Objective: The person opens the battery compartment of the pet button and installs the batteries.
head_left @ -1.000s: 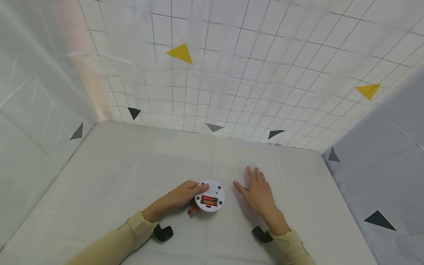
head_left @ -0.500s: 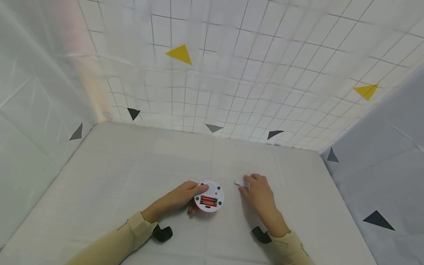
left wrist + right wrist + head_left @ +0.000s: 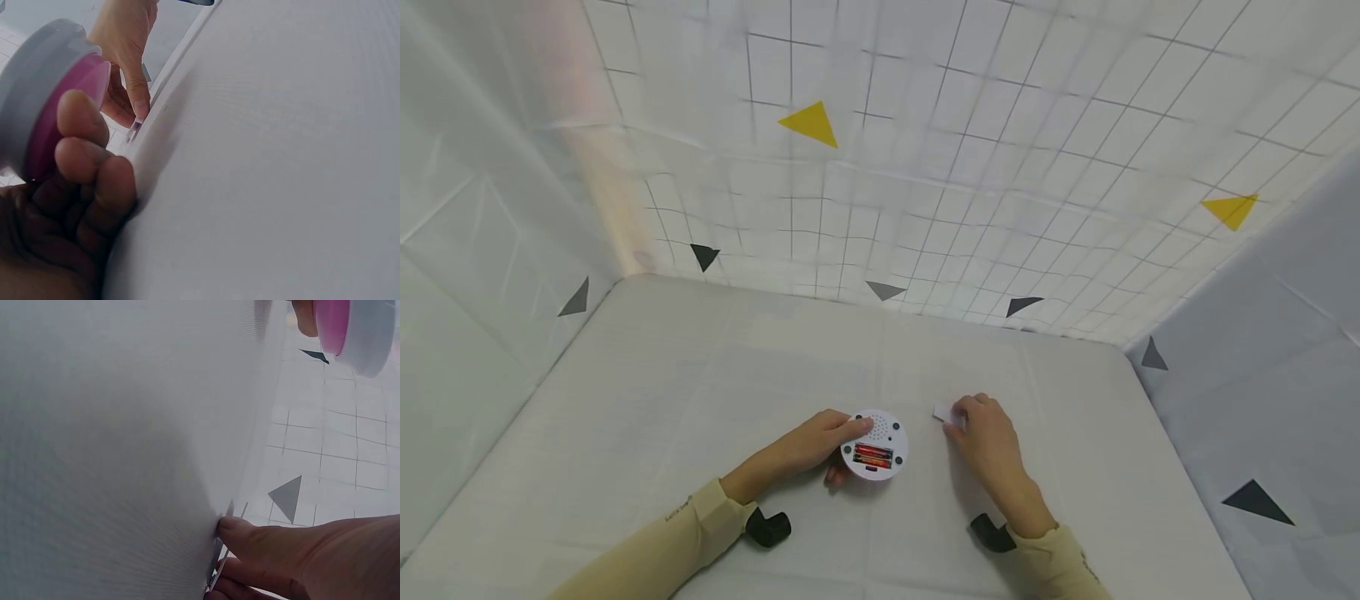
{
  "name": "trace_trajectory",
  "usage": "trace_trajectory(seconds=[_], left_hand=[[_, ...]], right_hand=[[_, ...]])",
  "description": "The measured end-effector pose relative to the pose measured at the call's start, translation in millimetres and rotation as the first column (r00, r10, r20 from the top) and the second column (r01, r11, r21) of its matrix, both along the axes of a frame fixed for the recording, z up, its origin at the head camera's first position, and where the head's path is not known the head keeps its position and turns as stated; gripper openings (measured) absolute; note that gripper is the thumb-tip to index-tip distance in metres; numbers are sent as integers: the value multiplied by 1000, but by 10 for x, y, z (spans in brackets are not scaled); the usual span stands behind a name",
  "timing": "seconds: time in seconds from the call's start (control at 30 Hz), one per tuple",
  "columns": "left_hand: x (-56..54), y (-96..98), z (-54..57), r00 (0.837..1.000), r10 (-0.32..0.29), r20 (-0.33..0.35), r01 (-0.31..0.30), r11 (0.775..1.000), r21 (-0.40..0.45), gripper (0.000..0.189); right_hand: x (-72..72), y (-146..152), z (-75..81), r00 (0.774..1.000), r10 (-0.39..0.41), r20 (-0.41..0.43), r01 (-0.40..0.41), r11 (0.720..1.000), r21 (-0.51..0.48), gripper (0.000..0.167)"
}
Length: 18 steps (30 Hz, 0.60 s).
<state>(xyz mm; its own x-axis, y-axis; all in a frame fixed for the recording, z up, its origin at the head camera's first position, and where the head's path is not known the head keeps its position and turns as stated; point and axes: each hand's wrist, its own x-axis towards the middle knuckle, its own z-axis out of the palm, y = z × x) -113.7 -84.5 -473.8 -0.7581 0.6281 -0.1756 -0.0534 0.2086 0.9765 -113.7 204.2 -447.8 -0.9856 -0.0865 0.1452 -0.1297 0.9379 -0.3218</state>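
Note:
My left hand [image 3: 816,440] grips a round white device [image 3: 883,433], thumb on its upturned face and fingers beneath. Speaker holes, several dark feet and an open compartment with red batteries [image 3: 873,456] show on that face. Seen from the left wrist, the underside of the device [image 3: 44,94] is pink. To its right, my right hand [image 3: 988,433] pinches a small flat white piece [image 3: 941,413], which looks like a battery cover, close to the table. In the right wrist view the thin piece [image 3: 223,559] is tilted, partly hidden by the thumb and fingers.
A white cloth covers the table [image 3: 760,350]. Behind it hangs a sheet with a grid [image 3: 917,167] and yellow and dark triangles. Side sheets [image 3: 1262,350] close in the left and right. Each wrist bears a black camera mount [image 3: 767,528].
My right hand's spread fingers have drawn together and pinched the small white piece, which came into sight from under the hand. The left hand and the round device have stayed in place.

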Motion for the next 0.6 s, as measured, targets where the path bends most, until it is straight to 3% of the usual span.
trace_trajectory(seconds=[0.6], left_hand=[[9, 1, 23, 1000, 7, 0, -7, 1000, -11, 47]], right_hand=[[3, -47, 20, 998, 68, -10, -69, 993, -97, 28]])
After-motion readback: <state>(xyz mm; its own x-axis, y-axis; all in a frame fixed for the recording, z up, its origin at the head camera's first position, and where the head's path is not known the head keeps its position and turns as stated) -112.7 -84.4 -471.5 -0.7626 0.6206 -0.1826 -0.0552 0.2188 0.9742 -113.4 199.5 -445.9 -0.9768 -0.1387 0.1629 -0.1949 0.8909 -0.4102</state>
